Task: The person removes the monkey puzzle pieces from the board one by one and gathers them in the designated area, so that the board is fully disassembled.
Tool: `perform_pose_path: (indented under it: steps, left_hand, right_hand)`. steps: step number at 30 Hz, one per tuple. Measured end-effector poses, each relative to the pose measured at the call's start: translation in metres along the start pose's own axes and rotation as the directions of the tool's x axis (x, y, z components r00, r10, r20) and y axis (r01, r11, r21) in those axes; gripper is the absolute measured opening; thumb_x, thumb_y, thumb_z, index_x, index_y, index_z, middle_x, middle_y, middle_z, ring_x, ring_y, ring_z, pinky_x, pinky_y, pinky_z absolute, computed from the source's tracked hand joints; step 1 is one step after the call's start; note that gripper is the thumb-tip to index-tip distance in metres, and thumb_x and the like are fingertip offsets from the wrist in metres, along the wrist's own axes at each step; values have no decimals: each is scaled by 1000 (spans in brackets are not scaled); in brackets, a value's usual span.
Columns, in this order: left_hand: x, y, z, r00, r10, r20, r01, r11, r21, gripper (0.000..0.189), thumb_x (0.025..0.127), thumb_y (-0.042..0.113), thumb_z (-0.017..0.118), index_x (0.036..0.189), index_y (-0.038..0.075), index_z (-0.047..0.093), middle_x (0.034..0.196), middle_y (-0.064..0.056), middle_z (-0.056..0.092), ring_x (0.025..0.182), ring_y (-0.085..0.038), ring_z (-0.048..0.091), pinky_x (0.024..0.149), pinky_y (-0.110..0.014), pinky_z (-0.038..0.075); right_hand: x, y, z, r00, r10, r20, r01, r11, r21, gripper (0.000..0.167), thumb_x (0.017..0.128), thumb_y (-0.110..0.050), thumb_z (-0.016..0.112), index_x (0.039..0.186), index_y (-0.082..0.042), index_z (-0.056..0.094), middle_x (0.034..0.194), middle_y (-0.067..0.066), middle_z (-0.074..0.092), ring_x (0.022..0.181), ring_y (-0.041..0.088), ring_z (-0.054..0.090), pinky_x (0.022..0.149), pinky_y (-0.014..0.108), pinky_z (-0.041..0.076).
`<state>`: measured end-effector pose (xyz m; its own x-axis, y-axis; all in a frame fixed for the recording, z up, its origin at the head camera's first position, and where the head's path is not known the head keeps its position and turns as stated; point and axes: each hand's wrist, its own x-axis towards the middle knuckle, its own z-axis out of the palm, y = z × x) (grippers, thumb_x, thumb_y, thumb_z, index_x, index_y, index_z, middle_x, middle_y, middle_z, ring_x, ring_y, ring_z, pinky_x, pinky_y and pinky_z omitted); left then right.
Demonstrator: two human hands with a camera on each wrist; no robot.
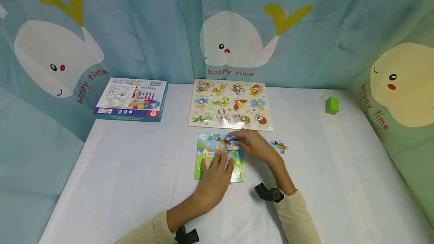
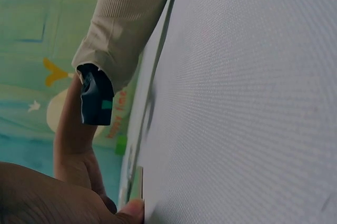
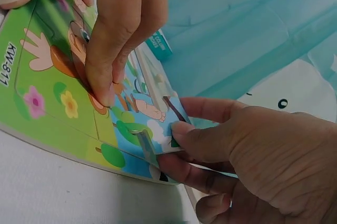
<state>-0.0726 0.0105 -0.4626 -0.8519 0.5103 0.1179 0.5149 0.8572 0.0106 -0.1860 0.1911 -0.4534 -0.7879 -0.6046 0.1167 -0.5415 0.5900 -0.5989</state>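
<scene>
Jigsaw puzzle (image 1: 202,153): lies on the white table (image 1: 135,183), directly in front of me, with its border marked KW-811. At its far right corner, my right hand (image 1: 255,144) pinches a puzzle piece (image 3: 158,129) between thumb and fingers; grip narrow, piece slightly raised from the board. Whether any edge of the piece is seated, I cannot tell. My left hand (image 1: 215,180) presses on the middle of the puzzle with extended, slightly spread fingers and grips no piece. A loose piece (image 1: 279,147) with a brown figure lies on the table, just right of my right hand. Just beyond the puzzle lies an insect peg board (image 1: 230,102). Farther left is a boxed bead set (image 1: 130,99); well to the right, a green block (image 1: 332,105). A whale-print curtain (image 1: 152,22) stands behind.
</scene>
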Motion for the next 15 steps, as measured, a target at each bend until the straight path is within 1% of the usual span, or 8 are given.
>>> perform_pose_path:
  steps: [2,4,7,9,11,13,15]
  left_hand:
    - [0,0,0,1000,-2,-1,2,1000,1,65,79,42,79,134,11,60,136,-16,51,135,-34,43,87,-64,49]
    - [0,0,0,1000,-3,0,3,1000,1,65,79,43,79,134,12,60,136,-16,51,135,-34,43,87,-64,49]
    - [1,0,0,1000,-5,5,5,1000,0,66,79,43,78,135,12,59,137,-16,50,135,-34,43,87,-64,49]
    - [1,0,0,1000,-6,11,6,1000,0,67,80,43,78,135,12,58,137,-16,50,136,-34,42,88,-64,48]
    - [1,0,0,1000,-6,13,6,1000,3,67,80,44,78,136,13,58,137,-15,49,136,-33,42,88,-63,48]
    - [0,0,0,1000,-5,10,5,1000,6,67,80,44,78,136,12,58,137,-15,50,136,-33,42,88,-63,48]
    - [0,0,0,1000,-2,5,2,1000,11,67,80,44,78,135,12,58,137,-16,50,135,-34,43,88,-63,48]
  right_hand:
    - [0,1,0,1000,23,-6,-23,999,30,29,91,-2,65,120,-5,67,111,10,72,91,20,68,77,32,53]
    - [0,0,0,998,65,-18,-64,996,65,25,91,-3,66,116,-3,68,106,10,72,90,21,68,76,32,53]
    - [-1,-1,0,989,145,-42,-139,983,117,19,91,-6,68,109,-2,68,96,9,71,85,20,68,75,33,53]
    - [-2,0,-1,983,176,-61,-166,976,140,17,90,-7,68,107,-2,68,91,8,70,83,19,68,74,33,54]
    - [-2,1,-1,978,189,-82,-175,972,159,17,90,-8,69,107,-3,68,86,7,67,80,19,67,73,33,54]
    - [-3,2,-2,977,183,-108,-164,972,167,17,90,-8,69,107,-5,68,82,7,65,78,19,68,71,33,54]
    - [-3,2,-2,976,174,-129,-150,973,174,17,90,-8,69,107,-6,68,81,7,64,80,21,70,71,32,54]
